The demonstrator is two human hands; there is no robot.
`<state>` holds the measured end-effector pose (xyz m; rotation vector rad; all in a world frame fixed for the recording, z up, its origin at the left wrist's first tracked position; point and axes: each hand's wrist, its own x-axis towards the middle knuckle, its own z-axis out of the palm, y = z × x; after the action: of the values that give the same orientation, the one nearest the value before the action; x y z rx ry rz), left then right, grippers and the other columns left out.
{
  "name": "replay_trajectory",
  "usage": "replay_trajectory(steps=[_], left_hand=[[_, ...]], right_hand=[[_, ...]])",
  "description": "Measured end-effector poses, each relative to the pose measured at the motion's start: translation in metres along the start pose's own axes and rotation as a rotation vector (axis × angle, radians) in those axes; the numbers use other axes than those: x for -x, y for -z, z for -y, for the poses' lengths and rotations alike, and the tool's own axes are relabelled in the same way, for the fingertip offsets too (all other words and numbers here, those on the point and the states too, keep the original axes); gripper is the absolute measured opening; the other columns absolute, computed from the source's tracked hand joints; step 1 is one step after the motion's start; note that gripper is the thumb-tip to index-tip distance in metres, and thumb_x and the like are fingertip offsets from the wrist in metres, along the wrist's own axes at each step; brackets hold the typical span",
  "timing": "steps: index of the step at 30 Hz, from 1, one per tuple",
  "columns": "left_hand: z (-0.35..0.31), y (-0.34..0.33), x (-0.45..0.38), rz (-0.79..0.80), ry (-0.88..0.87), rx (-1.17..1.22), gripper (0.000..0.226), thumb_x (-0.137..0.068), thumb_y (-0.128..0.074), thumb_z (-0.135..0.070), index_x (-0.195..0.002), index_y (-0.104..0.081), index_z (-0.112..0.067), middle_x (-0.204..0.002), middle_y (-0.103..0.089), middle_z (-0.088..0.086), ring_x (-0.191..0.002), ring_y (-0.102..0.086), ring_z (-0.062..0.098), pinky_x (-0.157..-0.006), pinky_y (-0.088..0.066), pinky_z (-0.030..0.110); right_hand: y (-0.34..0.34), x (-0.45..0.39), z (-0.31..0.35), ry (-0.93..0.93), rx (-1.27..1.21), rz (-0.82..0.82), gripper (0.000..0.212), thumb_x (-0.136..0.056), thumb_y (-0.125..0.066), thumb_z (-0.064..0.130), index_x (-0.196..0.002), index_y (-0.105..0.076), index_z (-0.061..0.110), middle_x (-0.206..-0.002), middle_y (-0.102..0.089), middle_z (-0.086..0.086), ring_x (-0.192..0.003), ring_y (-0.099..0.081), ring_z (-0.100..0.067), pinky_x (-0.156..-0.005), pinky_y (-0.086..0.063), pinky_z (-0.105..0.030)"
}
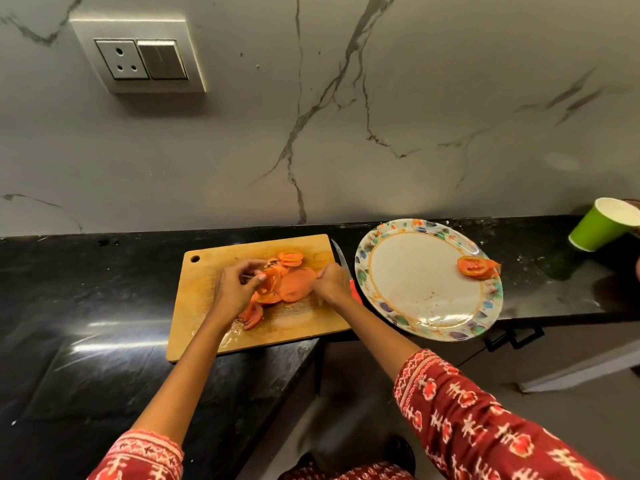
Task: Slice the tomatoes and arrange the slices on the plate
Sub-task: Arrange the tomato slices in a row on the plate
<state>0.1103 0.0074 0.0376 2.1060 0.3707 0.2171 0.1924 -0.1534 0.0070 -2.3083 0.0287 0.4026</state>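
Tomato slices (287,284) lie in a loose heap at the middle of a wooden cutting board (207,327), which sits on a black counter (86,306) a little left of the frame's centre; a round hole shows in the board's upper left corner; the left hand (235,289) comes in from the lower left and its fingers are curled round one slice at the left side of the heap, thumb and fingertips pinching it; the right hand (330,284) reaches in from the lower right and rests at the right edge of the heap, fingers curled, though what they grip, if anything, cannot be told from this angle; a knife (341,263) lies just past that hand, along the right edge of the board, its blade pointing toward the wall and a bit of red handle showing below the hand; whether the hand touches the knife cannot be told; to the right of the board stands a round plate (415,289) with a flowered rim, hanging partly over the counter's front edge; a single tomato piece (476,267) rests on it near the right rim; a green paper cup (604,225) sits tilted at the far right edge of the frame; a socket and switch panel (138,57) is set in the marble wall (381,116) at upper left; both sleeves (485,427) are red with a pale pattern
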Motion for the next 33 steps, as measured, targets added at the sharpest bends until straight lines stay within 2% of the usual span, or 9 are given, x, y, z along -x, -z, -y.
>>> replay_trajectory(steps=[4, 8, 13, 16, 18, 22, 27, 29, 33], left_hand=[[-0.002, -0.007, -0.003, 0.011, 0.022, -0.08, 0.016, -0.087, -0.058, -0.006, -0.101, -0.066, -0.009, -0.102, -0.063, 0.004, -0.098, -0.056, 0.017, -0.081, -0.047, 0.031], [-0.012, -0.02, -0.007, 0.006, 0.041, -0.065, 0.014, -0.089, -0.055, -0.006, -0.099, -0.064, -0.01, -0.1, -0.06, 0.003, -0.098, -0.055, 0.017, -0.081, -0.048, 0.033], [-0.018, -0.035, -0.016, 0.011, 0.023, -0.094, 0.014, -0.089, -0.055, -0.008, -0.095, -0.063, -0.018, -0.1, -0.062, 0.004, -0.099, -0.057, 0.022, -0.083, -0.05, 0.042], [-0.021, -0.042, -0.023, 0.016, 0.046, -0.097, 0.015, -0.089, -0.054, -0.006, -0.092, -0.063, -0.018, -0.098, -0.062, 0.006, -0.099, -0.057, 0.026, -0.083, -0.049, 0.045], [-0.029, -0.049, -0.027, 0.021, 0.044, -0.083, 0.014, -0.09, -0.053, -0.004, -0.093, -0.062, -0.013, -0.098, -0.061, 0.008, -0.1, -0.057, 0.028, -0.083, -0.048, 0.044], [-0.059, -0.074, -0.039, 0.032, -0.011, -0.084, 0.013, -0.09, -0.052, -0.006, -0.099, -0.062, -0.009, -0.096, -0.06, 0.005, -0.092, -0.055, 0.019, -0.079, -0.046, 0.037], [-0.095, -0.128, -0.06, 0.137, -0.173, 0.029, 0.017, -0.087, -0.055, 0.001, -0.087, -0.062, -0.014, -0.085, -0.065, 0.005, -0.078, -0.06, 0.015, -0.072, -0.049, 0.031], [-0.109, -0.156, -0.064, 0.193, -0.198, 0.041, 0.016, -0.086, -0.056, 0.002, -0.088, -0.063, -0.012, -0.084, -0.066, 0.006, -0.079, -0.061, 0.017, -0.072, -0.048, 0.022], [-0.13, -0.21, -0.064, 0.27, -0.203, 0.079, 0.016, -0.085, -0.057, 0.004, -0.086, -0.063, -0.011, -0.089, -0.064, 0.007, -0.083, -0.061, 0.019, -0.075, -0.052, 0.031]], right_hand=[[0.011, -0.004, -0.001, -0.011, -0.039, 0.082, 0.027, -0.077, -0.072, 0.017, -0.06, -0.051, 0.013, -0.065, -0.054, -0.002, -0.072, -0.058, -0.019, -0.056, -0.042, -0.028], [0.011, -0.004, -0.006, 0.014, 0.017, 0.169, 0.013, -0.077, -0.07, 0.016, -0.076, -0.057, 0.012, -0.088, -0.061, -0.009, -0.097, -0.064, -0.028, -0.078, -0.051, -0.035], [0.007, 0.002, -0.007, 0.067, 0.015, 0.11, 0.022, -0.079, -0.071, 0.017, -0.092, -0.067, 0.001, -0.101, -0.067, -0.016, -0.096, -0.064, -0.028, -0.07, -0.046, -0.031], [0.013, 0.004, -0.007, 0.099, -0.097, 0.088, 0.018, -0.077, -0.072, 0.017, -0.068, -0.058, 0.01, -0.084, -0.063, -0.012, -0.082, -0.059, -0.023, -0.072, -0.049, -0.035], [0.024, 0.002, -0.007, 0.124, -0.2, 0.055, 0.023, -0.079, -0.071, 0.018, -0.064, -0.053, 0.014, -0.077, -0.058, -0.007, -0.075, -0.055, -0.019, -0.075, -0.049, -0.038], [0.078, -0.008, -0.01, 0.1, -0.378, 0.104, 0.018, -0.077, -0.072, 0.008, -0.068, -0.057, 0.014, -0.071, -0.059, -0.002, -0.075, -0.06, -0.017, -0.076, -0.053, -0.034], [0.187, -0.026, -0.052, 0.077, -0.479, 0.104, 0.018, -0.079, -0.068, -0.005, -0.07, -0.059, 0.007, -0.068, -0.058, -0.004, -0.058, -0.055, -0.006, -0.05, -0.049, -0.011], [0.226, -0.032, -0.078, 0.054, -0.444, 0.077, 0.019, -0.079, -0.067, -0.006, -0.07, -0.059, 0.008, -0.069, -0.059, -0.005, -0.062, -0.056, -0.009, -0.051, -0.049, -0.011], [0.274, -0.045, -0.132, -0.041, -0.286, 0.0, 0.004, -0.08, -0.069, 0.0, -0.08, -0.067, 0.002, -0.078, -0.063, -0.005, -0.073, -0.062, -0.013, -0.064, -0.055, -0.018]])
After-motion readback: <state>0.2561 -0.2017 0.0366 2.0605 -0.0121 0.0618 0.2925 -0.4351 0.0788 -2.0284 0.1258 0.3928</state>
